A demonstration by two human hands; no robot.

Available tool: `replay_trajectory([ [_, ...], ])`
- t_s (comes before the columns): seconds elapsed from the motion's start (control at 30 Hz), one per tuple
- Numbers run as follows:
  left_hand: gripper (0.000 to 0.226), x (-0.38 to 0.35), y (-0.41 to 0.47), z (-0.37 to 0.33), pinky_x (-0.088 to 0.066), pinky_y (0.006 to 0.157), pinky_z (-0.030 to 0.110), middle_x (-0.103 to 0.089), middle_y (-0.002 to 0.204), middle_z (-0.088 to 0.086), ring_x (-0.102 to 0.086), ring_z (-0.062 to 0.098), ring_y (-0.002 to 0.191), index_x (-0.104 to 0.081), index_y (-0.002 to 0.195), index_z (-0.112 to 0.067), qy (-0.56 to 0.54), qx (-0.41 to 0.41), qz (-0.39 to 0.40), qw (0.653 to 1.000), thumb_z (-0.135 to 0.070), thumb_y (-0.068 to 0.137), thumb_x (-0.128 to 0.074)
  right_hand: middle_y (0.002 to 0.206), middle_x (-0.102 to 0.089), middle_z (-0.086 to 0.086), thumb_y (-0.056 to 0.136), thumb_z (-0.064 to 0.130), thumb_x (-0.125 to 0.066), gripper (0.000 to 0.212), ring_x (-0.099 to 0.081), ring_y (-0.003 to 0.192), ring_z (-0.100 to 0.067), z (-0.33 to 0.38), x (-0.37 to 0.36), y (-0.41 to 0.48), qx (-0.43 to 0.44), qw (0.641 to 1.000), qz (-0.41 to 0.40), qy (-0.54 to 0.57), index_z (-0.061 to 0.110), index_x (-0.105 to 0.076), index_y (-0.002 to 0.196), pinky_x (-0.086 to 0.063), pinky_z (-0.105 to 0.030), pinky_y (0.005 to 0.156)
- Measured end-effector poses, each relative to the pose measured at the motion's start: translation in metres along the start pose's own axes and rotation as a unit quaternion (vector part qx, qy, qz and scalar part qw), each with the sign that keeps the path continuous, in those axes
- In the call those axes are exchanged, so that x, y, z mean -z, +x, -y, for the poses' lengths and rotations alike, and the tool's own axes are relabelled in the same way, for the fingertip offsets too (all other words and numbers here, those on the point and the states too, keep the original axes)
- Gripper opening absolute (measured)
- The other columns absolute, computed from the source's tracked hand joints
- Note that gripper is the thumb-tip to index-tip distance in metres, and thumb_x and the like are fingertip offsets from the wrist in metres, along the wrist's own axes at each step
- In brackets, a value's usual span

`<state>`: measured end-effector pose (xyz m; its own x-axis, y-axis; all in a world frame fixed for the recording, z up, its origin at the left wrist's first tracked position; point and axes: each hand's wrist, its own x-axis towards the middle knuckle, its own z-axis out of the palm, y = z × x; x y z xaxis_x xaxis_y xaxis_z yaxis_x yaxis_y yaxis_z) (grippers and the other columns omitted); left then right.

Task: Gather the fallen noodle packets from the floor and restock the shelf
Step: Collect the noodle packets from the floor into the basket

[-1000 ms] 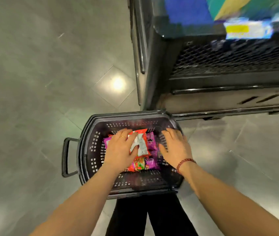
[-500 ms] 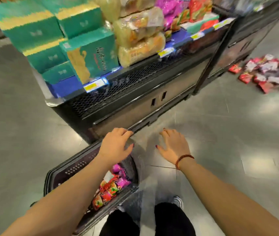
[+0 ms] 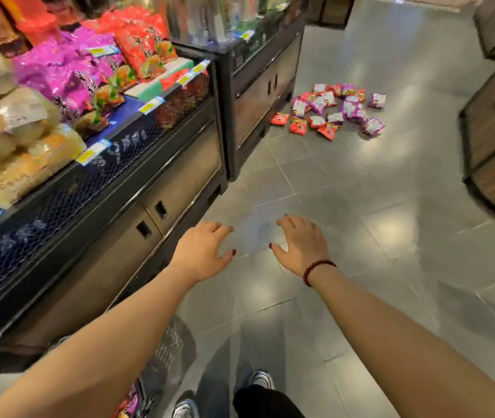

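Our left hand (image 3: 202, 251) and right hand (image 3: 300, 244) have left the dark perforated plastic basket (image 3: 176, 346), now behind them; both hang empty, fingers loosely spread. The red and purple foil noodle packets (image 3: 333, 108) lie well ahead of the right hand, so we judge another trip is due.

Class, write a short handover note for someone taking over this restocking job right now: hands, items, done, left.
Left hand and right hand: both open, empty, held out over the floor.
Fallen noodle packets: a pile on the floor ahead, by the far cabinet.
Basket: beside the shoes, some packets inside.
Done: some packets gathered.
Left: collect the pile, restock the shelf.
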<state>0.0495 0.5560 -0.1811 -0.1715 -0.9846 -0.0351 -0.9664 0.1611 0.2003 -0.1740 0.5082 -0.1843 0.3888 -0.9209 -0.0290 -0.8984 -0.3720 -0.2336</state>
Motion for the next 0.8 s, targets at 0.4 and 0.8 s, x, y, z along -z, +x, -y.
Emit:
replay_trajectory([
  [0.4,0.056,0.013,0.201,-0.053,-0.044,0.098,0.036,-0.055,0.135,0.002,-0.049,0.024,0.125,-0.044,0.142,-0.023,0.027,-0.105,0.013,0.994,-0.049,0.093,-0.052,0.132,-0.05,0.001,0.089,0.045,-0.055,0.049,-0.041,0.124,-0.021,-0.146,0.046,0.079,-0.142,0.988,-0.061,0.005,0.023,-0.047,0.132,-0.029,-0.031,0.099],
  [0.8,0.057,0.048,0.472,-0.018,-0.047,0.096,0.036,-0.056,0.132,0.002,-0.05,0.022,0.123,-0.045,0.142,-0.026,0.032,-0.131,0.004,0.991,-0.049,0.091,-0.056,0.133,-0.051,-0.002,0.089,0.041,-0.056,0.048,-0.043,0.124,-0.024,-0.248,0.104,0.299,-0.199,0.976,-0.087,-0.013,0.02,-0.049,0.132,-0.033,-0.035,0.101],
])
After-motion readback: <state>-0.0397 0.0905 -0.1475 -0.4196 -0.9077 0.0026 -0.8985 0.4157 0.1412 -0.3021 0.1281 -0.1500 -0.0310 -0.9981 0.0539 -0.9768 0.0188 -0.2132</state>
